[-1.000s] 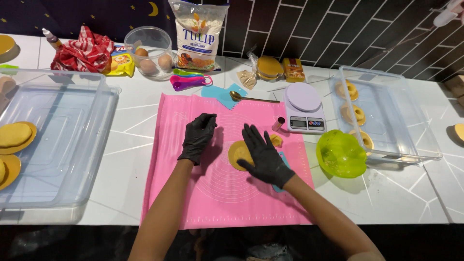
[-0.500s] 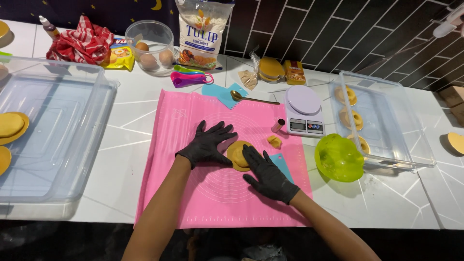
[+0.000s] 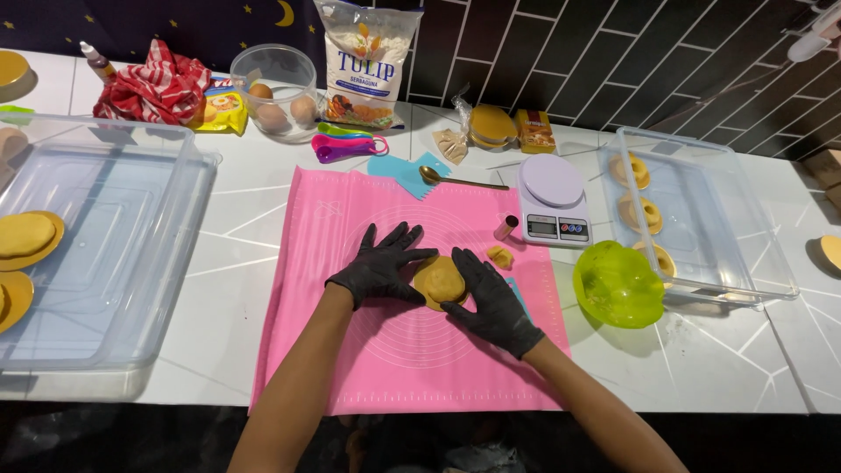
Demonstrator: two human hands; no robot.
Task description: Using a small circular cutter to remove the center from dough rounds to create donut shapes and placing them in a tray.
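- Black-gloved left hand (image 3: pixel 378 267) lies open, fingers spread, its edge pressed to the left side of the dough (image 3: pixel 439 280).
- Right hand (image 3: pixel 493 300) lies open too, cupping the dough's right side; neither hand grips it.
- Dough sits flat between both hands on the pink mat (image 3: pixel 350 350).
- Small dough scrap (image 3: pixel 500 257) lies just beyond the right hand; a scale (image 3: pixel 552 200) stands farther off.
- Green bowl (image 3: pixel 618 285) sits right of the right hand.
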